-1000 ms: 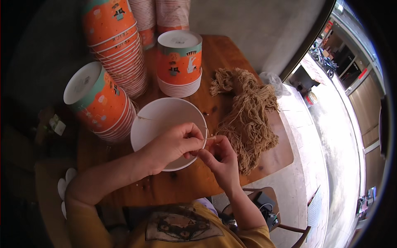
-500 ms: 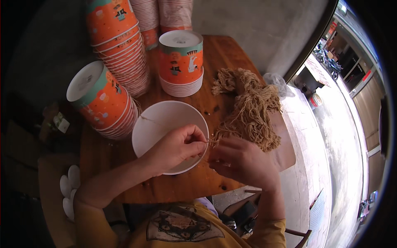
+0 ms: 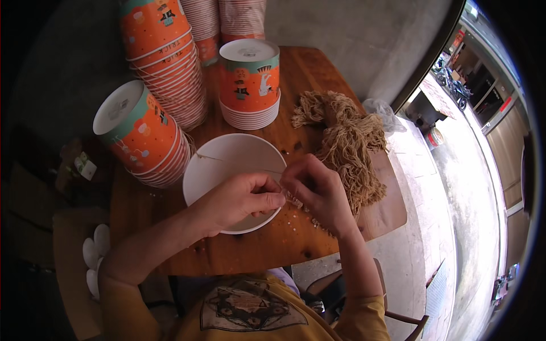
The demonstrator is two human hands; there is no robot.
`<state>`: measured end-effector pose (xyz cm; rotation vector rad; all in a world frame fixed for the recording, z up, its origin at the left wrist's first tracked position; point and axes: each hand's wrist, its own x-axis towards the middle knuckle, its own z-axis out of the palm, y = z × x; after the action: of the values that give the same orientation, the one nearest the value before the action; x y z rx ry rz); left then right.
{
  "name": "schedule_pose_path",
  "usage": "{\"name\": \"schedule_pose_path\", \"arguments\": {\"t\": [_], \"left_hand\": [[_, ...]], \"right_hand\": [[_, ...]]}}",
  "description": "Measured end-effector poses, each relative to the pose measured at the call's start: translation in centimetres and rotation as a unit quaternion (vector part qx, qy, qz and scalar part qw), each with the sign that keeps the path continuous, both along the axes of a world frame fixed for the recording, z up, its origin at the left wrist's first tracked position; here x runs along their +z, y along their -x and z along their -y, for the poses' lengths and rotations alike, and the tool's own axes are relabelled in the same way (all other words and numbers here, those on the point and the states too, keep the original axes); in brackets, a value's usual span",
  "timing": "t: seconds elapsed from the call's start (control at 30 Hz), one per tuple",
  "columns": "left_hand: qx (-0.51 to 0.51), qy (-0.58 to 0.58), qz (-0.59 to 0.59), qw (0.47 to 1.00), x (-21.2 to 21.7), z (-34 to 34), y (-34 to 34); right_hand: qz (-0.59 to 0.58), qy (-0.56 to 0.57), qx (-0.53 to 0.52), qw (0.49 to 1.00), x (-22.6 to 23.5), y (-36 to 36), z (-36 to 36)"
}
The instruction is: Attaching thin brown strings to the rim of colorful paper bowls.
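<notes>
A paper bucket (image 3: 224, 149), white inside, stands mouth up on the table in front of me. A thin cord (image 3: 211, 158) runs from its left wall across the opening toward my hands. My left hand (image 3: 242, 199) reaches over the bucket, thumb and finger pinched together at the right rim. Close against it, my right hand (image 3: 318, 190) is bent just outside the rim, its thumb and fingertips pinched on the cord. The exact spot between the fingertips is too small to make out. A heap of tan cords (image 3: 352, 153) lies right behind my right hand.
Upside-down orange bucket stacks stand at the left (image 3: 142, 133), behind it (image 3: 165, 57) and at the back middle (image 3: 249, 85). A clear plastic bag (image 3: 382, 113) lies by the table's (image 3: 239, 256) right edge. Small white bits are scattered near the bucket.
My right hand has turned and risen slightly, drawing its fingers up over the bucket's rim. My left hand holds its pinch almost in place. The cord across the opening now looks straighter.
</notes>
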<state>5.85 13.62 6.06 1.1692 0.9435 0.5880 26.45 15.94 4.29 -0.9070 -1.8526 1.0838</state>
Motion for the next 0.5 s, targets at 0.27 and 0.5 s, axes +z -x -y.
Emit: {"name": "schedule_pose_path", "arguments": {"t": [0.27,0.5], "left_hand": [[0.004,-0.002,0.025,1.000,-0.4,-0.6,-0.4],[-0.009,0.019,0.040,0.999,-0.3,-0.7,-0.7]], "right_hand": [[0.043,-0.149,-0.034,0.987,-0.3,-1.8,2.2],[0.090,-0.225,-0.096,0.965,-0.8,-1.3,3.1]]}}
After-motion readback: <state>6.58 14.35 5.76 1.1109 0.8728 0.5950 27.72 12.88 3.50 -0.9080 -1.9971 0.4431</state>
